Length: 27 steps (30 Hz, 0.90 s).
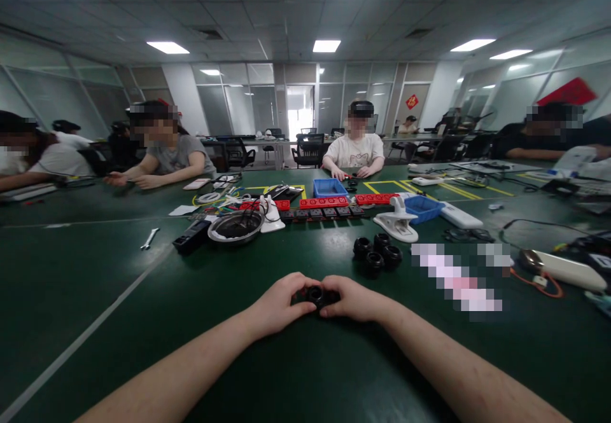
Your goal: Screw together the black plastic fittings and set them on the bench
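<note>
Between my two hands, just above or on the green table (305,372), is a small black round part (315,294) with a hole facing me. The fingers and thumb of my left hand (281,305) curl around its left side. My right hand (354,299) closes on it from the right, with the fingers bent and the thumb below. Its right portion is partly hidden in the shadow of that hand. Several similar black round parts (392,256) stand in a cluster ahead and to the right.
Ahead lie a metal bowl (236,237) with dark cables, red strips (324,202), a blue tray (330,187) and a white clip stand (400,224). A wrench (149,239) lies left. Cables and a white device (568,271) lie right. Across the table sits a person (357,149).
</note>
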{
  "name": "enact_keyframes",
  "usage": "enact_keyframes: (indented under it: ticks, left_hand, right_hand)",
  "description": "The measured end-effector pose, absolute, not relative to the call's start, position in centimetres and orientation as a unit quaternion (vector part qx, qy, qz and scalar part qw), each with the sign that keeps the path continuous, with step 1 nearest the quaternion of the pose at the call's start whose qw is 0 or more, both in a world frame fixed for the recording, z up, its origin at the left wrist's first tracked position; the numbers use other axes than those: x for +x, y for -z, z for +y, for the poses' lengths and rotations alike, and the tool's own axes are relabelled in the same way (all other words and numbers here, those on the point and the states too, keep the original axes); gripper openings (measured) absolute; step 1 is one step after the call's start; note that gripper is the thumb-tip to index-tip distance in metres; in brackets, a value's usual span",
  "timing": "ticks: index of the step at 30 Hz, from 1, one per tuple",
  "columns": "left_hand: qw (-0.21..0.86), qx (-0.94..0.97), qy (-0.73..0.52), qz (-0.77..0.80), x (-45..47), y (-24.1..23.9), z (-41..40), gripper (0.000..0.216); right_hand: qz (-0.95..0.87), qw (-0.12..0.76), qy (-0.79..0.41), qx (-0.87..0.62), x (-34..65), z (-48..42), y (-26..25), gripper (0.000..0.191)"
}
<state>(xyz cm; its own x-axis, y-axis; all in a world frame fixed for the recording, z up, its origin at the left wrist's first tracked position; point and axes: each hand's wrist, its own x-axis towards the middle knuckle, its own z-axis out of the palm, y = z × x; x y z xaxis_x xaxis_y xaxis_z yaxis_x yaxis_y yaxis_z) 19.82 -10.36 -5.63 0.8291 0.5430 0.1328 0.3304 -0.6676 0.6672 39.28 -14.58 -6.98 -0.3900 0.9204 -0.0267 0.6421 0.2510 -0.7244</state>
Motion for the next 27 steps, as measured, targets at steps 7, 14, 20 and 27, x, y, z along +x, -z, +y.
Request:
enact_keyframes:
  ticks: [7,14,20,27]
  left_hand:
    - [0.320,0.867,-0.207,0.320,20.4,6.3,-11.0,0.024]
    - [0.299,0.865,-0.231,0.329,20.6,6.7,-10.9,0.022]
    - [0.322,0.887,-0.199,0.266,20.1,6.2,-10.6,0.030]
    - [0.325,0.876,-0.210,0.289,20.3,6.3,-11.0,0.027]
  right_hand:
    - [-0.738,0.212,-0.223,-0.601,37.6,-14.8,8.1,0.031]
    - [-0.760,0.199,-0.107,-0.609,36.3,-15.6,7.7,0.032]
    - [-0.774,0.225,-0.284,-0.519,38.5,-14.9,7.4,0.024]
    - [-0.742,0.211,-0.287,-0.567,38.3,-14.7,7.8,0.021]
